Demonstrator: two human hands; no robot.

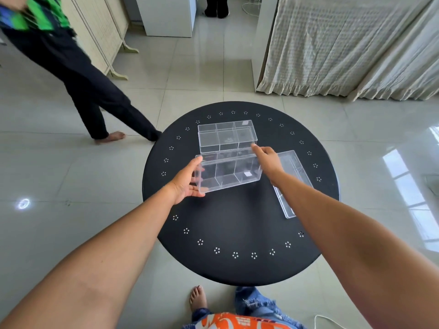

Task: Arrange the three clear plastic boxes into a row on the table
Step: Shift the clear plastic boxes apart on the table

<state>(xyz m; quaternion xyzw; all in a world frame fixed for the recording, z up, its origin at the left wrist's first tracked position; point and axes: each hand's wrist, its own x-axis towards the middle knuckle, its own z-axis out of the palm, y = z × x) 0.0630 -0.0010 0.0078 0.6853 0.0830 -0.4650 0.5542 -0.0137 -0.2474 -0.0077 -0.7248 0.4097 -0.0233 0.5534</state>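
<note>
Clear plastic boxes, count 3, rectangular, inner dividers, contents: nothing visible. Far box (227,136) rests on round black desk (237,224). Middle box (229,173) gripped at both ends: left hand (187,181) clasps left end, right hand (267,160) on right top corner. Third box (293,184) at right, partly hidden under right forearm.

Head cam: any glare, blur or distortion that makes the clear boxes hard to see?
Head view: strong wide-angle bending at the edges, window glare on the floor tiles at right, motion blur on the bystander at top left. The held box and far box read mainly by bright edges against the black table.
</note>
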